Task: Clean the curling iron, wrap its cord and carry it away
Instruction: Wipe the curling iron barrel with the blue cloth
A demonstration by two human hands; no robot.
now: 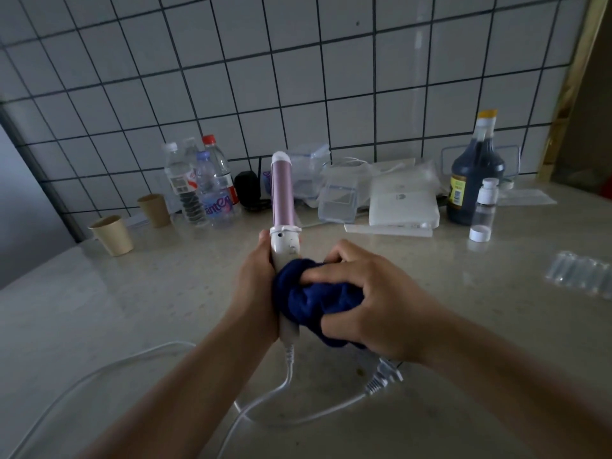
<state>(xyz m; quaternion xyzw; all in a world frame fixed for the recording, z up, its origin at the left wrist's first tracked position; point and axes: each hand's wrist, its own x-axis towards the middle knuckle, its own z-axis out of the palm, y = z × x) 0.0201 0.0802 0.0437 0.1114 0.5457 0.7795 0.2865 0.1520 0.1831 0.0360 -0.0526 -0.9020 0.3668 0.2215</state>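
The curling iron (282,193) has a pink barrel and a white handle, and it points away from me above the counter. My left hand (256,286) grips the white handle from the left. My right hand (371,303) clutches a bunched dark blue cloth (314,299) pressed against the handle's right side. The white cord (265,399) leaves the handle's base and lies in loose loops on the counter. Its white plug (384,376) rests just below my right wrist.
Two paper cups (112,235) stand at the left, with several plastic water bottles (202,183) behind them. Clear plastic containers and a white box (402,207) sit at the back. A dark bottle (473,173) and a small clear bottle (483,210) stand at the right.
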